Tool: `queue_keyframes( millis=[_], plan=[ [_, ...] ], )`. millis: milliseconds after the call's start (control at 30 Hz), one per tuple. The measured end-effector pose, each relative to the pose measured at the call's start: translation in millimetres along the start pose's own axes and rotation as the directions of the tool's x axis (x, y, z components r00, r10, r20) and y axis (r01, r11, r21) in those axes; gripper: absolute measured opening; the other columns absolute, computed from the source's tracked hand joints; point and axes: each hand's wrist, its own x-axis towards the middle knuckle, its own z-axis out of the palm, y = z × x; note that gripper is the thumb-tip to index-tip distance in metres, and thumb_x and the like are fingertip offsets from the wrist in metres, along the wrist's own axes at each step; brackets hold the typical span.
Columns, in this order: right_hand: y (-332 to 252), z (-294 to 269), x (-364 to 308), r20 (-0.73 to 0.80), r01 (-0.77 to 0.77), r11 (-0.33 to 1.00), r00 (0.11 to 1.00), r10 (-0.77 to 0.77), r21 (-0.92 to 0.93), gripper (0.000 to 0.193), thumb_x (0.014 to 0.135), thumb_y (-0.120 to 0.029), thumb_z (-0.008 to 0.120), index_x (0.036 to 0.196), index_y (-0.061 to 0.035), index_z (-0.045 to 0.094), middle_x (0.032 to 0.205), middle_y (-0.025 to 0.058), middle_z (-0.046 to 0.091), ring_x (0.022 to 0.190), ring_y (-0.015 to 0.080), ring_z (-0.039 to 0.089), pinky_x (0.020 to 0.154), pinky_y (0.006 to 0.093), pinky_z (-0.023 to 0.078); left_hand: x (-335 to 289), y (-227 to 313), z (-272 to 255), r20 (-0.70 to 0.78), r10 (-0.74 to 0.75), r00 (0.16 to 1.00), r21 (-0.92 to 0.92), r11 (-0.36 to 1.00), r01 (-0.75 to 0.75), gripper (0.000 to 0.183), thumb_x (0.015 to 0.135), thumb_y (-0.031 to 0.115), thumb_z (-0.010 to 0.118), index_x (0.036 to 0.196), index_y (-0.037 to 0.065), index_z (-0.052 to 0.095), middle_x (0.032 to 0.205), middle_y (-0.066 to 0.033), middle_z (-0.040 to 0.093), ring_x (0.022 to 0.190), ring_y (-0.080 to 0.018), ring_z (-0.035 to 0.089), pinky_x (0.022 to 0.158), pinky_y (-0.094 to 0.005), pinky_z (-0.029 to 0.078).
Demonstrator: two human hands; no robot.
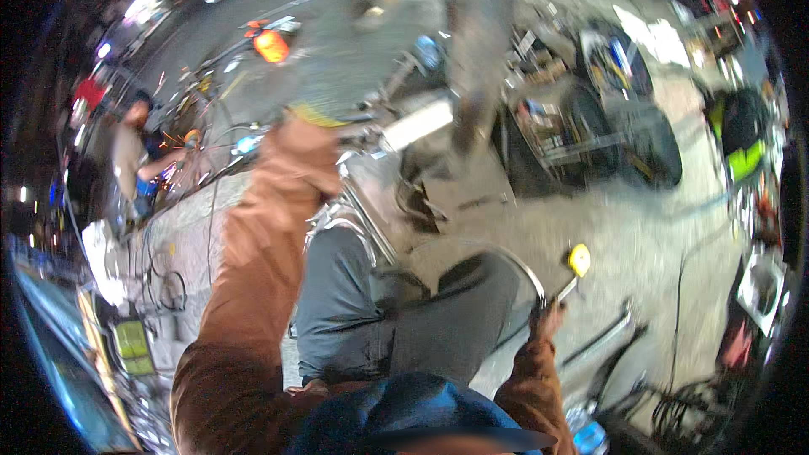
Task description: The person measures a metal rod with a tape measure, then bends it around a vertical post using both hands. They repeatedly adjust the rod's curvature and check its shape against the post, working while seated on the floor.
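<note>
My left arm, in a brown sleeve, stretches forward toward the metal parts ahead. At its end my left hand point(310, 114) is smeared by motion, with yellow at its edge, and its fingers cannot be read. Low on the right, my right hand point(550, 320) is closed round a pale rod or strip with a rounded yellow end point(579, 259); its exact kind is unclear. A thin curved strip point(529, 274) runs from beside that hand toward my knees. In front of my legs lie long metal bars point(371, 223) and a flat grey plate point(375, 185).
A thick, blurred post point(482, 42) rises ahead. Dark bins point(590, 139) holding hardware stand at right. Far left, another person point(131, 156) works amid sparks. An orange object point(270, 46) lies farther ahead. Cables point(691, 409) coil at lower right; a metal bar point(598, 337) lies nearby.
</note>
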Motion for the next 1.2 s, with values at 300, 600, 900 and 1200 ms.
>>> queue_keyframes(
  millis=[300,600,900,1200],
  plan=[
    [-140,-70,43,-0.056,-0.07,0.755,0.989,0.139,0.652,0.022,0.091,-0.019,0.061,0.099,0.0013,0.064,0.087,0.0198,0.063,0.086,0.0322,0.059,0.076,0.041,0.047,60,51,64,-0.204,-0.236,0.95,-0.382,0.913,0.145,0.05,0.089,0.031,0.058,0.123,-0.005,0.049,0.114,-0.0287,0.057,0.105,-0.0437,0.056,0.093,-0.0495,0.043],
    [-285,-112,-10,0.365,0.075,0.973,0.931,0.01,-0.22,0.092,0.073,-0.052,0.071,0.146,-0.0095,0.036,0.154,0.0234,0.022,0.134,0.0483,0.033,0.092,0.0714,0.038,61,27,91,-0.352,-0.207,0.913,-0.408,0.912,0.05,0.041,0.087,0.023,0.059,0.119,-0.002,0.053,0.11,-0.0221,0.058,0.098,-0.0387,0.057,0.085,-0.0453,0.046],
    [-327,-104,-16,0.271,0.228,0.973,0.94,-0.208,-0.046,0.061,0.08,-0.045,0.062,0.132,-0.0154,0.053,0.147,0.0183,0.038,0.129,0.0416,0.045,0.083,0.0767,0.033,57,28,89,-0.415,-0.28,0.866,-0.44,0.894,0.078,0.035,0.082,0.014,0.062,0.116,0.003,0.057,0.103,-0.0145,0.06,0.087,-0.0332,0.06,0.074,-0.0412,0.05],
    [-334,-89,-21,0.004,0.424,0.84,0.892,-0.452,0.338,0.032,0.088,-0.024,0.057,0.112,-0.0054,0.064,0.124,0.0216,0.058,0.12,0.0416,0.05,0.1,0.0584,0.034,56,29,82,-0.378,-0.292,0.878,-0.518,0.853,0.061,0.029,0.083,0.013,0.059,0.112,0.007,0.056,0.094,-0.0193,0.058,0.087,-0.0387,0.056,0.075,-0.0436,0.046]
  ],
)
